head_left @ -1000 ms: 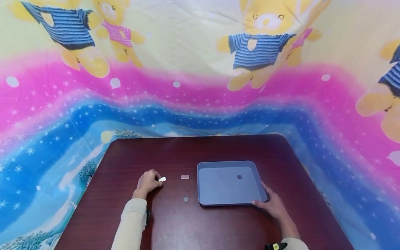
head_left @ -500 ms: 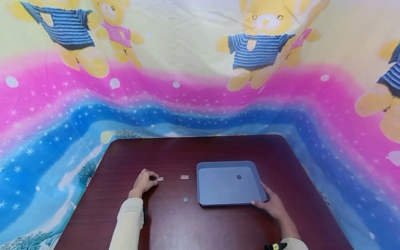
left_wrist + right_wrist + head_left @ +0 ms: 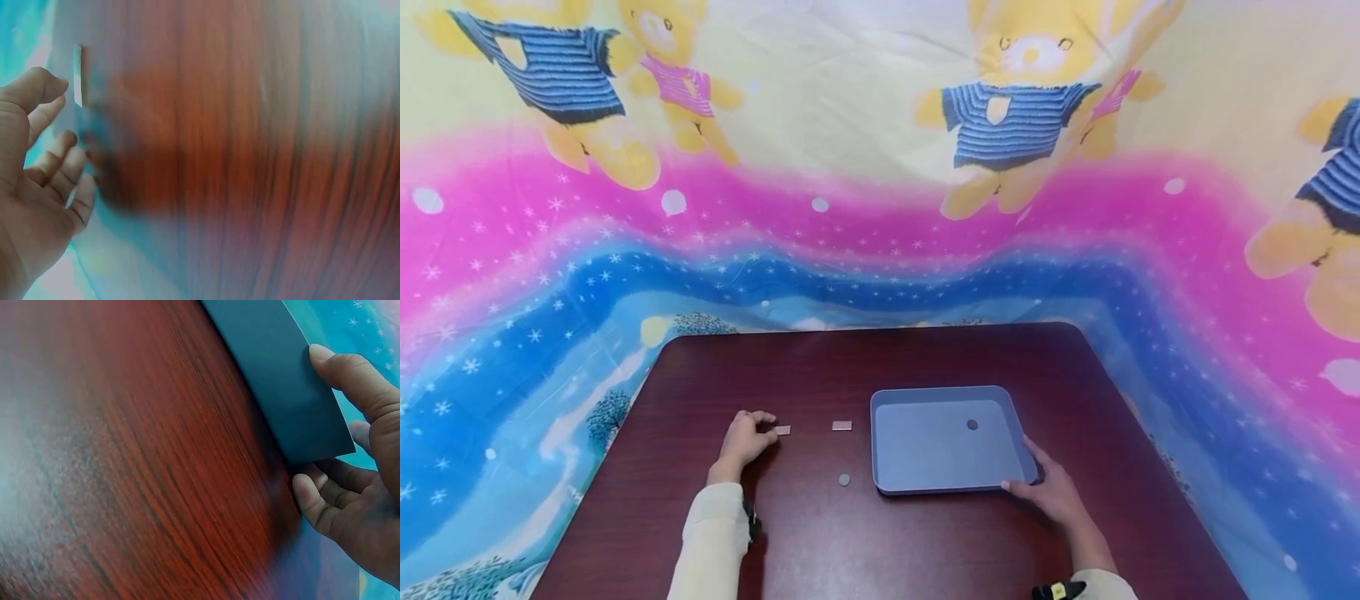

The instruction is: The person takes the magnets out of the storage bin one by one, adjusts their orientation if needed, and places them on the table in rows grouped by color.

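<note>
My left hand point(image 3: 747, 437) is just left of a small flat rectangular piece point(image 3: 783, 430) on the table. In the left wrist view, a small gap separates the thumb and loosely bent fingers from that piece point(image 3: 77, 76). A like pinkish rectangular piece point(image 3: 842, 426) lies to its right, with a small grey disc point(image 3: 844, 480) nearer the front. My right hand point(image 3: 1048, 483) grips the near right corner of a grey-blue tray point(image 3: 880, 442). In the right wrist view, the thumb presses the tray's wall point(image 3: 281, 381) while other fingers curl at its underside. Inside the tray lies a dark disc point(image 3: 972, 425).
The dark red-brown wooden table point(image 3: 820, 542) has rounded far corners. Behind and around it hangs a printed cloth point(image 3: 850, 217) with bears and snowflakes. A dark band point(image 3: 1060, 592) sits on the right wrist.
My left hand held the rectangular piece tilted a second ago. It has shifted slightly left and let go, and the piece now lies flat. The right hand and tray stay put.
</note>
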`<state>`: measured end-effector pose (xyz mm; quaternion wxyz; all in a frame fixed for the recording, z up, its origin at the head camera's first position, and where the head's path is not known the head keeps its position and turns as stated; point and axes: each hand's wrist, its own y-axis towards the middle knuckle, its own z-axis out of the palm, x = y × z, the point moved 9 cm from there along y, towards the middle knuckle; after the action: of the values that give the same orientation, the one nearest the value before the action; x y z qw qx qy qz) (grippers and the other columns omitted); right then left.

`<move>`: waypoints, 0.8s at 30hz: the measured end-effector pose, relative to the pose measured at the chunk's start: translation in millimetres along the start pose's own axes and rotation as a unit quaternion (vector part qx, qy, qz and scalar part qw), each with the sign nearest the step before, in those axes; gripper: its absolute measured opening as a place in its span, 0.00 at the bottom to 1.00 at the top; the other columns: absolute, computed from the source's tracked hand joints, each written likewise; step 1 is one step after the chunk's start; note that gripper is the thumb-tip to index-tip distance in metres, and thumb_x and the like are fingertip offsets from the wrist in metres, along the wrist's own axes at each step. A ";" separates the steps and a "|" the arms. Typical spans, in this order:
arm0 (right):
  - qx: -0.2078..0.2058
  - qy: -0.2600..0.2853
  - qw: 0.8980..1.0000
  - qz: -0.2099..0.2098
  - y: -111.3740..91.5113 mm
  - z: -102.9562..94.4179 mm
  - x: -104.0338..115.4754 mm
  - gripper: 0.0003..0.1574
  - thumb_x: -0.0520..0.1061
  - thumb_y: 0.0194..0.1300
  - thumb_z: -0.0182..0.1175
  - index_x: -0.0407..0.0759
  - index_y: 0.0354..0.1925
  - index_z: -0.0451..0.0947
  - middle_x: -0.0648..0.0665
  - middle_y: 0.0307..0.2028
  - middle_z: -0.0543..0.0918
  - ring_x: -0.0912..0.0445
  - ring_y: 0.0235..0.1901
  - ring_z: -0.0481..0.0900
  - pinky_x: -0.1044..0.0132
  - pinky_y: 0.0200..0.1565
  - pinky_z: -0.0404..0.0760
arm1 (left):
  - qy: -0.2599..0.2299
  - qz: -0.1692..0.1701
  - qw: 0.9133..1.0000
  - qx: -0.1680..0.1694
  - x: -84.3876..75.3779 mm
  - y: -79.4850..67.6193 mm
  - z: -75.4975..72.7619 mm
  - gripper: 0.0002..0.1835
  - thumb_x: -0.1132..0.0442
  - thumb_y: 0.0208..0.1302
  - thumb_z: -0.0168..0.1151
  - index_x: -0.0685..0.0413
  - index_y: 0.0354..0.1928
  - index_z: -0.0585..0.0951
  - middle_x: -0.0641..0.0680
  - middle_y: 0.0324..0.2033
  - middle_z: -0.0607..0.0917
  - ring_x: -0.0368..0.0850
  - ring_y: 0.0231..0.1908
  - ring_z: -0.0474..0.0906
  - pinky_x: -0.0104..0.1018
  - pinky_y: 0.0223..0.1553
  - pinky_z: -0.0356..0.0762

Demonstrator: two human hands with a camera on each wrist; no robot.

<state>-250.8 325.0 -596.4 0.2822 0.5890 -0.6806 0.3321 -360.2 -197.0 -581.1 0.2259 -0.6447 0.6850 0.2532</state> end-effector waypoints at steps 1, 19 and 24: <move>0.003 -0.001 1.000 0.003 0.1 0.5 -0.8 0.63 0.57 0.47 0.72 0.43 0.72 0.48 0.27 0.65 0.57 0.35 0.62 0.56 0.38 0.57 0.57 | -0.013 -0.001 1.000 -0.008 -2.6 -2.0 0.6 0.15 0.66 0.53 0.65 0.61 0.44 0.82 0.63 0.43 0.74 0.58 0.43 0.72 0.52 0.47 0.68; 0.013 -0.001 1.000 0.022 3.2 2.3 -5.9 0.64 0.60 0.47 0.71 0.47 0.72 0.47 0.27 0.65 0.56 0.35 0.62 0.56 0.39 0.57 0.58 | -0.122 0.103 0.987 -0.026 -91.9 -25.2 42.2 0.21 0.62 0.51 0.69 0.62 0.48 0.80 0.63 0.41 0.80 0.58 0.42 0.77 0.51 0.44 0.72; 0.011 0.001 1.000 0.023 1.0 1.9 -5.6 0.64 0.60 0.46 0.71 0.47 0.72 0.48 0.26 0.64 0.57 0.35 0.62 0.57 0.40 0.57 0.58 | -0.130 0.120 0.984 -0.024 -110.8 -26.6 51.3 0.22 0.61 0.50 0.69 0.61 0.48 0.80 0.61 0.42 0.80 0.58 0.43 0.76 0.51 0.45 0.71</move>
<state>-251.0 327.0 -602.0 0.2691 0.5758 -0.6900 0.3463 -327.2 -80.2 -551.5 0.2658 -0.5245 0.7158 0.3768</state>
